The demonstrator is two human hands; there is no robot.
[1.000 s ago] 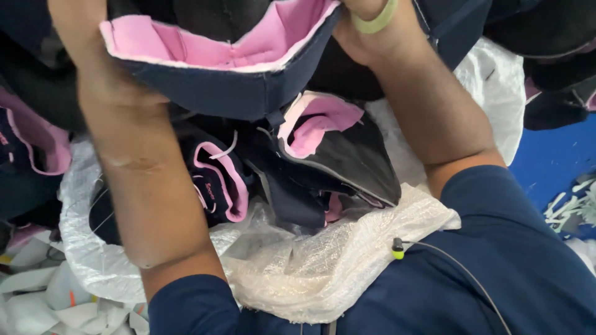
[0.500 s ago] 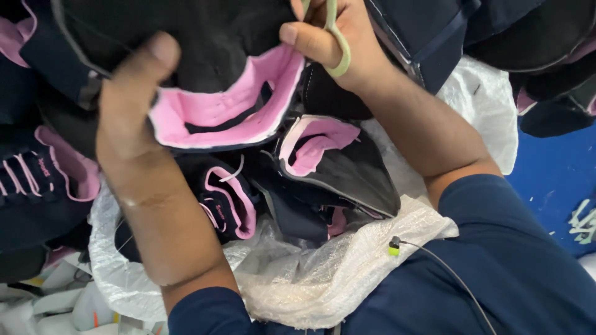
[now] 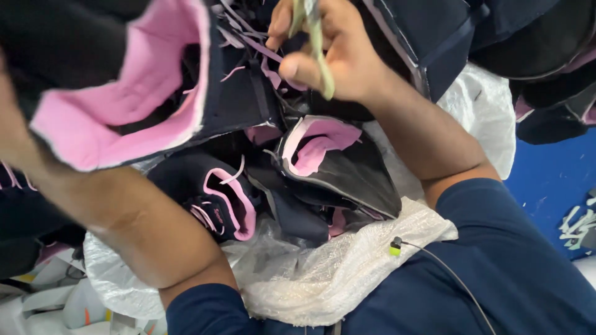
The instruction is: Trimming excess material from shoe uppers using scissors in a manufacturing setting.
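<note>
My left hand (image 3: 11,133) sits at the far left edge and holds up a dark navy shoe upper with a pink padded lining (image 3: 133,80); most of the hand is cut off by the frame. My right hand (image 3: 329,53) is at the top centre, fingers closed around small yellow-green thread snips (image 3: 316,43). The snips sit against loose pink threads (image 3: 248,46) hanging from the upper's edge. Both forearms are bare below dark blue sleeves.
A white woven sack (image 3: 347,267) on my lap holds several more navy and pink shoe uppers (image 3: 329,161). More dark uppers lie at the top right (image 3: 546,74). A blue floor with white scraps (image 3: 577,223) shows at right. A thin cable with a yellow clip (image 3: 395,248) crosses my sleeve.
My left hand has lifted the upper closer to the camera and turned it. My right hand with the snips has moved in to the threads at the upper's edge.
</note>
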